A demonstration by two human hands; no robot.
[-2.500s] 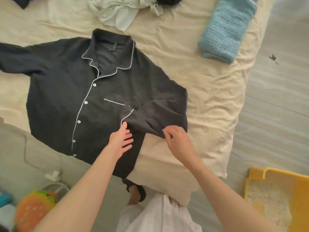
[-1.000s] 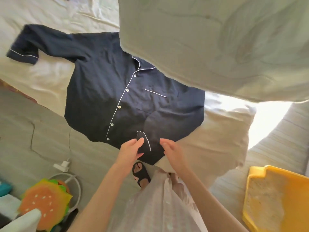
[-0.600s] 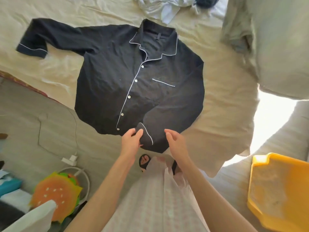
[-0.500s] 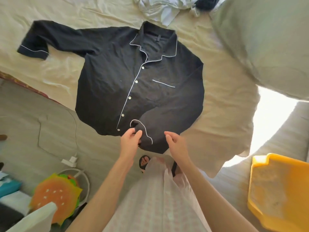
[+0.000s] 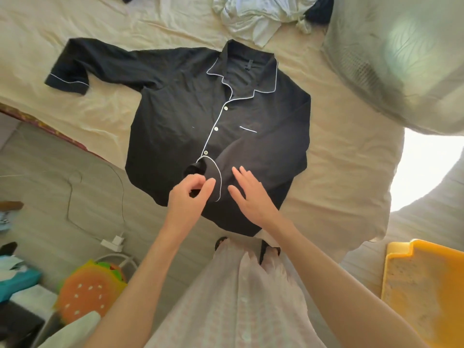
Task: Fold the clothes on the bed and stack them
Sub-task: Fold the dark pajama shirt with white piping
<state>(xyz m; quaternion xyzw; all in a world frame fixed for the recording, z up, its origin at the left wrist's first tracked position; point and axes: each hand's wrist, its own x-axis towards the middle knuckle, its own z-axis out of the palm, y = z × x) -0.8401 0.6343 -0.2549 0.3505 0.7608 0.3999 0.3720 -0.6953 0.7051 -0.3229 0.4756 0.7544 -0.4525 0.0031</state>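
Observation:
A dark pyjama shirt (image 5: 190,116) with white piping lies face up on the cream bed sheet (image 5: 341,172), collar away from me. Its one sleeve stretches out to the far left (image 5: 75,69). The other sleeve is folded across the front, its cuff (image 5: 203,169) lying near the hem. My left hand (image 5: 188,197) pinches that cuff between thumb and fingers. My right hand (image 5: 251,194) lies flat with straight fingers on the folded sleeve beside it.
A crumpled pale garment pile (image 5: 256,16) lies at the far edge of the bed. A blurred pale cloth (image 5: 401,59) fills the upper right. On the floor are a yellow tray (image 5: 426,285), a burger-shaped cushion (image 5: 88,290) and a charger with cable (image 5: 113,244).
The cuff of the folded sleeve has moved up onto the shirt front in my left hand. My right hand has flattened onto the sleeve. The blurred pale cloth has drifted to the upper right.

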